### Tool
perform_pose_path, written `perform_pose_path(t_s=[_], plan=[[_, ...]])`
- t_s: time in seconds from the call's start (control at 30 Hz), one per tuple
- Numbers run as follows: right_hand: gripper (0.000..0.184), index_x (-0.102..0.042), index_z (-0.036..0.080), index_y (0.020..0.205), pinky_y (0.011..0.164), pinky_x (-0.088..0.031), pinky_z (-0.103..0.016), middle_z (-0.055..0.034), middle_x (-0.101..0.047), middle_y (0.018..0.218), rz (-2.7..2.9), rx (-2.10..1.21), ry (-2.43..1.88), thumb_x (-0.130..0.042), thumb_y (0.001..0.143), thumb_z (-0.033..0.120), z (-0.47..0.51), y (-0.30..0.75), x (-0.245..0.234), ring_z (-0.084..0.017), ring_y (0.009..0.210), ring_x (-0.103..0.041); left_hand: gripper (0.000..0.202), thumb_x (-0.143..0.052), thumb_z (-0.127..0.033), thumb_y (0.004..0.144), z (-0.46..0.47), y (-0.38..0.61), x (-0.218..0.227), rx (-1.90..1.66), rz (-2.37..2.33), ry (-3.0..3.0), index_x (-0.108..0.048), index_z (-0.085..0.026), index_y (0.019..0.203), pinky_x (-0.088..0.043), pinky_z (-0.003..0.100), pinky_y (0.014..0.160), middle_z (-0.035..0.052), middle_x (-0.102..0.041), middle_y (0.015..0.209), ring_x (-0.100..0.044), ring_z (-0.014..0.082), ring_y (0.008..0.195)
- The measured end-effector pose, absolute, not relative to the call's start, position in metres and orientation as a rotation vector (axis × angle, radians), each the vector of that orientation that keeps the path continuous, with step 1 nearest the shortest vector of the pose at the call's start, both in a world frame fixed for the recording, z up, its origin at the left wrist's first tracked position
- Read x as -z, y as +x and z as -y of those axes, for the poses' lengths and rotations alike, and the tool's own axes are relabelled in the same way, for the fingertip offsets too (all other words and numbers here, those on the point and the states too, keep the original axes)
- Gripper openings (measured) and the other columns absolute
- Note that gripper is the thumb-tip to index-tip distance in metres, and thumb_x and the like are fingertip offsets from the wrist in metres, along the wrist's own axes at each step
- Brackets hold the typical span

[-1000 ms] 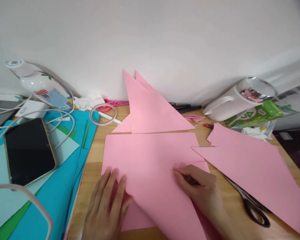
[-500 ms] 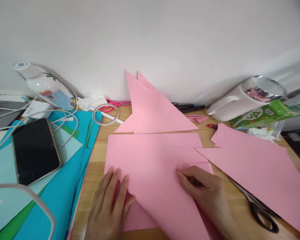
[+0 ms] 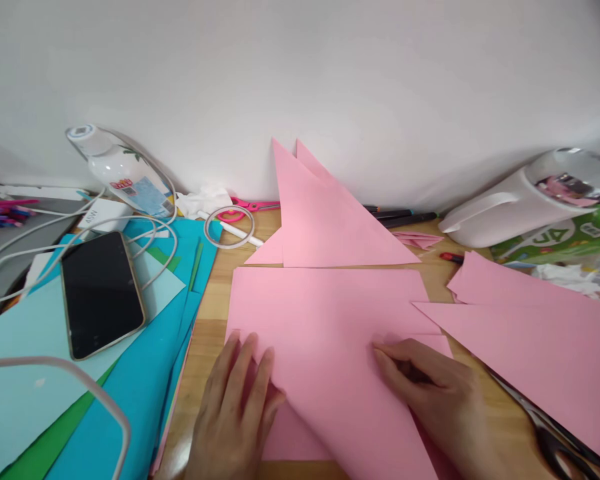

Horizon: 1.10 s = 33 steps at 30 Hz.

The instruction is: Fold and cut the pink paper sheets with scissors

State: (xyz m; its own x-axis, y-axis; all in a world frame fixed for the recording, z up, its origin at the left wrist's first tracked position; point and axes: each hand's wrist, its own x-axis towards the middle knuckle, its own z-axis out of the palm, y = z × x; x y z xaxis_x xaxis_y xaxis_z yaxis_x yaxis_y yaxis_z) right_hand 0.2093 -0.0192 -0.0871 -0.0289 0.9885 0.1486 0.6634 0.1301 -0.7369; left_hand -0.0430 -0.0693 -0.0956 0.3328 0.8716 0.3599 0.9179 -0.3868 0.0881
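A sheet of pink paper (image 3: 340, 393) lies folded diagonally over more pink sheets (image 3: 325, 293) in front of me. My left hand (image 3: 240, 407) rests on the paper's left side, with its fingers extended and slightly apart along the fold. On the other side, the thumb and index finger of my right hand (image 3: 425, 387) pinch together at the folded sheet's surface near its tip. Behind the stack, pink paper triangles (image 3: 325, 220) lean against the wall.
Scissors (image 3: 540, 427) are partly under pink paper pieces (image 3: 535, 353) on the right. A white mug (image 3: 500, 207) and a green packet (image 3: 550, 240) stand behind. At left are a phone (image 3: 103, 293), cables, blue paper (image 3: 145, 373) and a white bottle (image 3: 130, 173). A tape roll (image 3: 206, 227) lies near the wall.
The camera view has turned a little to the left, so everything sits further right in the picture. Both hands keep nearly the same places on the pink paper.
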Motion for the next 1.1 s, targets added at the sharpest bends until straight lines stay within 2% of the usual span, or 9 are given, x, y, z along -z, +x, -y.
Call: perform_pose_path(t_s=[0.23,0.6,0.8,1.1], plan=[[0.021,-0.061,0.019,0.061,0.04,-0.037,-0.021,0.0029,-0.048,0.052,1.759,-0.629,-1.611,-0.061,0.079,0.028,0.0188,0.2086,0.0851,-0.009,0.043,-0.044,0.039,-0.053,-0.023,0.087,0.0691,-0.0429,0.0956,0.491,1.635,-2.424,-0.052,-0.006,0.122,-0.054,0.046,0.084,0.0216,-0.055,0.125,-0.042,0.0378,0.127],[0.018,-0.062,0.019,0.062,0.04,-0.039,-0.02,0.0033,-0.05,0.051,1.792,-0.614,-1.597,-0.062,0.079,0.026,0.0169,0.2104,0.0849,-0.01,0.042,-0.046,0.037,-0.053,-0.022,0.087,0.0678,-0.043,0.0952,0.481,1.621,-2.454,-0.053,-0.004,0.119,-0.054,0.049,0.082,0.0241,-0.055,0.124,-0.042,0.0405,0.126],[0.016,-0.065,0.019,0.066,0.041,-0.042,-0.02,0.0031,-0.053,0.052,1.773,-0.617,-1.608,-0.061,0.08,0.027,0.0172,0.2101,0.0847,-0.009,0.042,-0.047,0.037,-0.051,-0.022,0.087,0.0673,-0.0439,0.0975,0.501,1.615,-2.444,-0.052,-0.006,0.121,-0.051,0.048,0.087,0.0224,-0.055,0.125,-0.039,0.0384,0.128],[0.016,-0.065,0.019,0.065,0.041,-0.039,-0.02,0.0026,-0.051,0.053,1.674,-0.707,-1.622,-0.063,0.079,0.027,0.018,0.2073,0.087,-0.01,0.043,-0.045,0.041,-0.054,-0.024,0.086,0.0678,-0.0466,0.0977,0.498,1.614,-2.456,-0.05,-0.007,0.124,-0.048,0.046,0.091,0.0208,-0.055,0.127,-0.038,0.0371,0.13]])
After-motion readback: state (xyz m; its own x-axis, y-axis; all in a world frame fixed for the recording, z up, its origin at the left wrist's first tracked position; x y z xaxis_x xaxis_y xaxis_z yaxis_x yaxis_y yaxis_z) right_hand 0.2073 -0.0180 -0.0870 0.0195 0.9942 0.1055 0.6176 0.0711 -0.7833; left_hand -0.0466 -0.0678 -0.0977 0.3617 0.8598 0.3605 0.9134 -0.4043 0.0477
